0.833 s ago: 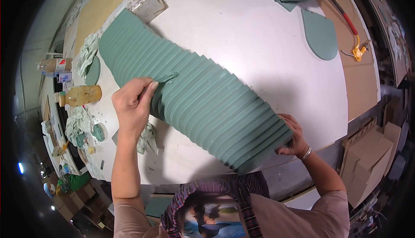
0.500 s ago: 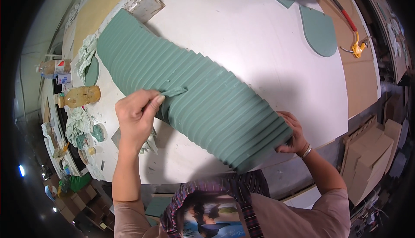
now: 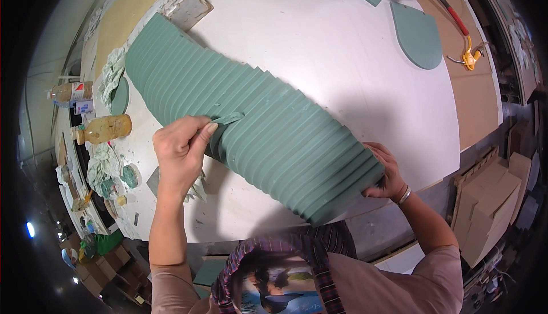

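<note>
A long, slanting row of green panels (image 3: 268, 126), packed face to face with their edges up, stretches across the white table from far left to near right. My left hand (image 3: 181, 146) is closed in a pinch on a narrow green strip (image 3: 230, 118), whose tip touches the panel edges midway along the row. Whether the strip is a smeared tool or a loose piece, I cannot tell. At the near right end, my right hand (image 3: 389, 171) grips the last panels, fingers on the far side and thumb below; part of it is hidden behind them.
A stained white block (image 3: 185, 7) stands by the row's far end. Left are a bottle of yellowish liquid (image 3: 104, 129) and crumpled rags (image 3: 104, 165). A single rounded green panel (image 3: 418, 37) lies at right, near a red-and-yellow tool (image 3: 463, 37). Cardboard boxes (image 3: 491, 205) sit beyond the table's right edge.
The view has shifted slightly, so the table and panels appear a little higher and further left. Both hands keep their holds, with the strip still against the panel edges.
</note>
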### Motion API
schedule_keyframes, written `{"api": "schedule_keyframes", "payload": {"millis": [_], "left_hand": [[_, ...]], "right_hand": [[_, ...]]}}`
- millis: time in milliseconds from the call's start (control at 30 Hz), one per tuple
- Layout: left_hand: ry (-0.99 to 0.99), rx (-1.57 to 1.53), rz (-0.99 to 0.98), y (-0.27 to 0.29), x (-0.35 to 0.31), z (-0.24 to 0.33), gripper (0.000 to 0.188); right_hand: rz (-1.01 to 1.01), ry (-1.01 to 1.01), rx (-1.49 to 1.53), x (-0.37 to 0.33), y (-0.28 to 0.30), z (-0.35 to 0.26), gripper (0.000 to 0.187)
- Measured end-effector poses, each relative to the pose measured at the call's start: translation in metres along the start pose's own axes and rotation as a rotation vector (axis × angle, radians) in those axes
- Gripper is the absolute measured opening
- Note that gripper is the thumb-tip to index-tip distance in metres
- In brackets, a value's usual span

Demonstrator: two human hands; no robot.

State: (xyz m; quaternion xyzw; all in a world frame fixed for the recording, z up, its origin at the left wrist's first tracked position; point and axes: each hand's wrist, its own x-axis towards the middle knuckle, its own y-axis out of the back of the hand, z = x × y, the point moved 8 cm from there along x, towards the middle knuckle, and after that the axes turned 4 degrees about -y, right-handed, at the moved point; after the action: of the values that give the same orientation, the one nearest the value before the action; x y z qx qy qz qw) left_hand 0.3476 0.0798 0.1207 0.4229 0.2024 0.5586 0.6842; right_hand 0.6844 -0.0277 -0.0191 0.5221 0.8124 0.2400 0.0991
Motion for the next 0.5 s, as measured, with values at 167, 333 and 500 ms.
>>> {"api": "schedule_keyframes", "payload": {"millis": [167, 333, 500], "left_hand": [[-0.013, 0.01, -0.013, 0.0, 0.002, 0.002, 0.008], [-0.033, 0.026, 0.028, 0.003, 0.003, 0.002, 0.009], [0.068, -0.038, 0.147, 0.013, 0.007, -0.017, 0.012]], "right_hand": [[0.0, 0.007, 0.01, 0.001, 0.001, -0.001, 0.093], [-0.004, -0.002, 0.01, 0.001, 0.0, 0.0, 0.093], [-0.001, -0.002, 0.006, 0.001, 0.001, 0.0, 0.093]]}}
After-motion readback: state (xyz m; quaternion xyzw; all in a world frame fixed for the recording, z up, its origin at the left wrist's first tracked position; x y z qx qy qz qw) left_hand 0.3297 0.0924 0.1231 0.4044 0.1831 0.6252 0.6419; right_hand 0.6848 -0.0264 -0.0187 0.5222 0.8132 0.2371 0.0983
